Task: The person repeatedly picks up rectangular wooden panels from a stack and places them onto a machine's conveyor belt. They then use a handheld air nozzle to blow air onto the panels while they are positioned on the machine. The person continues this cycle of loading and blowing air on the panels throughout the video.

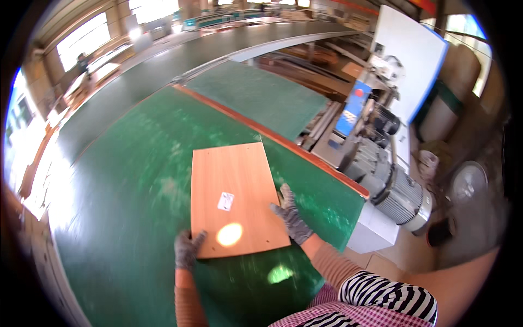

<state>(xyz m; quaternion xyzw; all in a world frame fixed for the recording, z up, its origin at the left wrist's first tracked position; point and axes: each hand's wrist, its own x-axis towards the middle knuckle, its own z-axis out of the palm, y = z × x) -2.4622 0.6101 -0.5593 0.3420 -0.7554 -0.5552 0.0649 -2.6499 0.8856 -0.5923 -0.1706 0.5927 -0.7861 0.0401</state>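
Note:
A rectangular wood-grain panel (pixel 234 180) lies over a green tabletop, with small holes near its corners and a white label (pixel 225 201) on its face. My left hand (pixel 187 249), in a grey glove, grips the panel's near left corner with the thumb at the edge. On the right edge, toward the near end, my gloved right hand (pixel 294 219) holds the panel, thumb over the top face and fingers along the side. The undersides of the fingers are partly hidden.
An orange-brown strip (pixel 261 128) edges the green table (pixel 125 180) on its far right side. Beyond it stand a machine with a grey motor (pixel 400 199), a blue control panel (pixel 351 109) and a white board (pixel 406 60). A dark conveyor belt (pixel 136 82) curves across behind.

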